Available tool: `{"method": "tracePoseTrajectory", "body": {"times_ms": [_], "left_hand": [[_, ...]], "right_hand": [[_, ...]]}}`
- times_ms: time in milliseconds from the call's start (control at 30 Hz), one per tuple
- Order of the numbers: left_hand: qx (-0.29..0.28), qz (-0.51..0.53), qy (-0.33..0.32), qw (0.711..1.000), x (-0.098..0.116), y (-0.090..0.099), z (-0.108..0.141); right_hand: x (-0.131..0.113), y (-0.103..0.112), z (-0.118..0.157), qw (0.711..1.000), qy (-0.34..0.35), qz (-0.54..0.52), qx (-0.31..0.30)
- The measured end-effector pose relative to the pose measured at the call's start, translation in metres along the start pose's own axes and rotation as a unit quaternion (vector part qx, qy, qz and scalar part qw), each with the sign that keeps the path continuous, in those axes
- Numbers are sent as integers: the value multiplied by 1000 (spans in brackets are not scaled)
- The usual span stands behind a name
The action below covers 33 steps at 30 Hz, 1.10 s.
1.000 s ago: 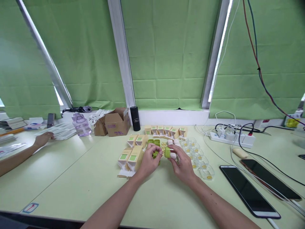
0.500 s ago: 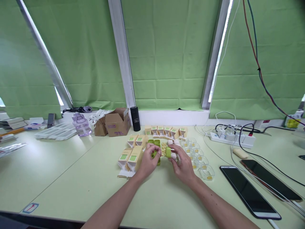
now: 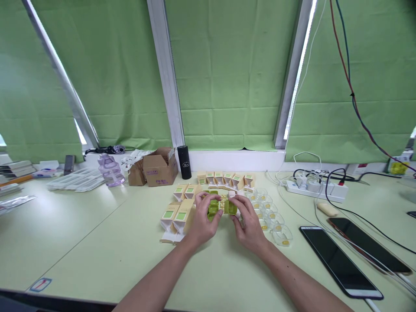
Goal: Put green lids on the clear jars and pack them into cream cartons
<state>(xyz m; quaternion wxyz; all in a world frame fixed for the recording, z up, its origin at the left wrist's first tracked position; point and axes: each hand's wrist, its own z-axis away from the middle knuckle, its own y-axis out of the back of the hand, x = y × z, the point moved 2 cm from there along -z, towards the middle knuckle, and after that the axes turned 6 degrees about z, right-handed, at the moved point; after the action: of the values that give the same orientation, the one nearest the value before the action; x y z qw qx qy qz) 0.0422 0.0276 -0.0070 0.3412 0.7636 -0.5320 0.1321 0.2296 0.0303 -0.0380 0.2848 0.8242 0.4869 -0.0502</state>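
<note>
My right hand (image 3: 248, 221) grips the green cup (image 3: 231, 208) narrowly between thumb and fingertips, above the table (image 3: 227, 268), a hold that probably keeps its near face unobstructed. My left hand (image 3: 202, 222) is spread wide at the green containers (image 3: 212, 208); contact cannot be confirmed. Cartons (image 3: 184, 216) beside it and clear cups (image 3: 282, 236) opposite restrict sideways clearance.

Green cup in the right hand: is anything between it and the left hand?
Nothing visible blocks the short gap from the green cup, in the right hand, to the left hand. Yellow pieces show there, seemingly on the table.
</note>
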Motion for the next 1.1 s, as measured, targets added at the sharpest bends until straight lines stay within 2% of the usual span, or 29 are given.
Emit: {"method": "tracePoseTrajectory", "body": {"times_ms": [200,633,1100], "left_hand": [[-45,-23,-48,998,-4,-6,3],[-38,-30,-43,998,-3,-5,2],[-40,-36,-55,997,-5,-5,4]], "right_hand": [[1,-2,0,999,45,18,15],[-3,6,-5,984,134,112,27],[0,3,-2,982,133,132,25]]}}
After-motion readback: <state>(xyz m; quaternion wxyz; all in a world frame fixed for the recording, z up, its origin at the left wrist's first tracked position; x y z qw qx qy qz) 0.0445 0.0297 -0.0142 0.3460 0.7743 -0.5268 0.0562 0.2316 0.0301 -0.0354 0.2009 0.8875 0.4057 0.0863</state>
